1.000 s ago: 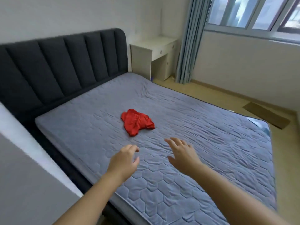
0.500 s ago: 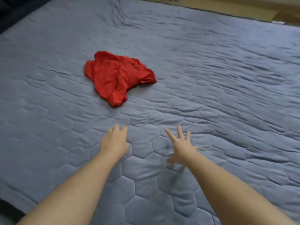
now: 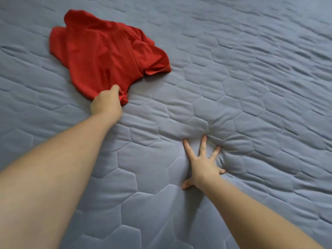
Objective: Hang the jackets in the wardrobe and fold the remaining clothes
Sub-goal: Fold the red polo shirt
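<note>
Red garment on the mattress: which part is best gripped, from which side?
Grip the red garment by its near tip, coming from the near side: the crumpled cloth narrows to a loose bunch there, where the left hand grips it. The right hand presses the mattress.

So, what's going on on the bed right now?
A person reaches across the quilted grey-blue mattress. Their left-hand grip holds the near edge of the crumpled red fabric garment, which is not yet folded. Their right-hand grip lies flat, fingers spread, pressing into the mattress apart from the garment.
</note>
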The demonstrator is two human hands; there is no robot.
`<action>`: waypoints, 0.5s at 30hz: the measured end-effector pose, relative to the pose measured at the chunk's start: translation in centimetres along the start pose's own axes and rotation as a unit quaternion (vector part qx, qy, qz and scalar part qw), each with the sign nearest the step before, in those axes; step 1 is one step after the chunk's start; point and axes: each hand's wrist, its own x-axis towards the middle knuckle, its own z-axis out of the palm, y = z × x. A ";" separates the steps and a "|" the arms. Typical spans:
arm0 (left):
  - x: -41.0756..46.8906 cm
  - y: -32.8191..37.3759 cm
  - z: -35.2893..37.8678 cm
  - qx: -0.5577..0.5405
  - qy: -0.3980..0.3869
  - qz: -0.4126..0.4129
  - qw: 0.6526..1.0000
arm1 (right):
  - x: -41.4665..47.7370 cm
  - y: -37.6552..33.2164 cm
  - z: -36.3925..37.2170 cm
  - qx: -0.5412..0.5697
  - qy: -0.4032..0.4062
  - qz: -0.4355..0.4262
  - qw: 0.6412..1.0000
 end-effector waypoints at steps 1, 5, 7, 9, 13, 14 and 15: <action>-0.3 0.2 0.2 -0.004 -0.003 0.007 1.000 | 0.1 0.1 0.0 0.004 0.001 -0.002 1.000; -5.3 0.2 1.5 -0.012 -0.055 0.083 0.995 | 0.0 0.5 0.3 0.022 0.023 -0.025 0.999; -9.3 -0.3 2.0 -0.035 -0.082 0.109 0.990 | -0.4 1.5 0.0 0.055 0.035 -0.057 0.996; -14.2 -0.4 2.5 -0.053 -0.122 0.134 0.982 | -1.5 2.9 -0.2 0.115 0.037 -0.108 0.987; -25.9 1.3 3.7 -0.122 -0.207 0.175 0.955 | -8.2 5.4 0.7 0.430 -0.002 -0.137 0.892; -28.7 2.1 4.0 -0.148 -0.226 0.183 0.945 | -10.2 6.1 1.2 0.503 -0.052 -0.113 0.855; -31.4 3.1 4.2 -0.178 -0.245 0.191 0.934 | -12.0 6.9 1.7 0.552 -0.104 -0.095 0.822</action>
